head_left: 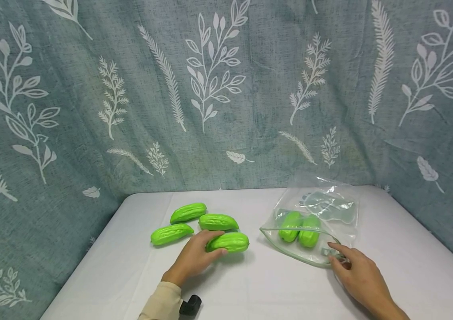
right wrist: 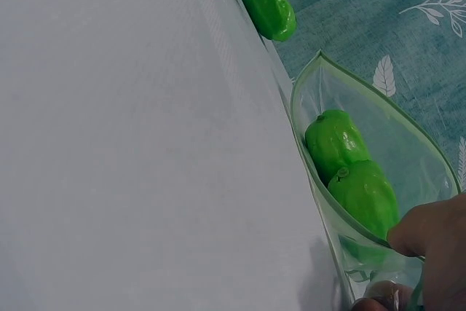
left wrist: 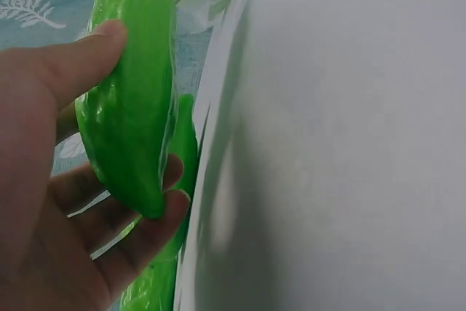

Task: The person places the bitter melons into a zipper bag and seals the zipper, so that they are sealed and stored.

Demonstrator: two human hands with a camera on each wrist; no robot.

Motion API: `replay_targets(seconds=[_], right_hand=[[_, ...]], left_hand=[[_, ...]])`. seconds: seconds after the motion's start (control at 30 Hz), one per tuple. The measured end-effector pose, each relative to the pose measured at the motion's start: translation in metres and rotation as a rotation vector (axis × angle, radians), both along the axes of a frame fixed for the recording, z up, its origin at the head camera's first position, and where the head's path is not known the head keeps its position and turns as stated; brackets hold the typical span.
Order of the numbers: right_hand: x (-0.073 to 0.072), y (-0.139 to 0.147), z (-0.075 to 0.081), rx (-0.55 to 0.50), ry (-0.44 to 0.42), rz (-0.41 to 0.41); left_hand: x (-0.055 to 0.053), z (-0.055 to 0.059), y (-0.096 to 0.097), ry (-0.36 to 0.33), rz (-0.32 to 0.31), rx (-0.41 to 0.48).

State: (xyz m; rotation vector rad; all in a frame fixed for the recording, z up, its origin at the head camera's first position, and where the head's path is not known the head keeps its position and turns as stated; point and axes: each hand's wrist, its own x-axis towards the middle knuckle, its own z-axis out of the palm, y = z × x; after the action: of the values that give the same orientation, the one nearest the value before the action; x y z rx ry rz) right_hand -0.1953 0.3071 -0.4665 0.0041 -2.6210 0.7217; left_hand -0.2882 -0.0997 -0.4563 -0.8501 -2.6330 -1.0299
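My left hand [head_left: 196, 254] grips a bright green bitter melon [head_left: 230, 242], thumb on one side and fingers curled round the other. In the left wrist view that bitter melon [left wrist: 135, 100] is held up off the white table. At the right, my right hand [head_left: 361, 272] pinches the edge of a clear zip bag [head_left: 332, 206] with a green-rimmed mouth. The bag's mouth gapes open toward me, and two bitter melons [right wrist: 364, 198] lie side by side inside. In the right wrist view the thumb [right wrist: 415, 229] sits at the rim, with fingertips low beside the bag.
Three more bitter melons lie on the white table [head_left: 274, 289] beyond my left hand: one at the back [head_left: 188, 213], one at the left [head_left: 172, 234] and one [head_left: 218, 222] behind the held one. A leaf-patterned grey-green curtain [head_left: 226, 111] hangs behind the table.
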Motion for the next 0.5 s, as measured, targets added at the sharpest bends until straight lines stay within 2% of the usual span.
replay_targets(seconds=[0.17, 0.3, 0.5], right_hand=[[0.0, 0.001, -0.001, 0.004, 0.017, 0.0], [0.0, 0.002, -0.001, 0.002, 0.03, 0.001], [0.001, 0.0, 0.0, 0.006, -0.003, -0.008]], left_hand=[[0.002, -0.002, 0.006, -0.03, 0.006, -0.021], [0.004, -0.001, 0.01, -0.019, 0.009, -0.026], [0.006, 0.001, 0.014, -0.031, 0.005, -0.006]])
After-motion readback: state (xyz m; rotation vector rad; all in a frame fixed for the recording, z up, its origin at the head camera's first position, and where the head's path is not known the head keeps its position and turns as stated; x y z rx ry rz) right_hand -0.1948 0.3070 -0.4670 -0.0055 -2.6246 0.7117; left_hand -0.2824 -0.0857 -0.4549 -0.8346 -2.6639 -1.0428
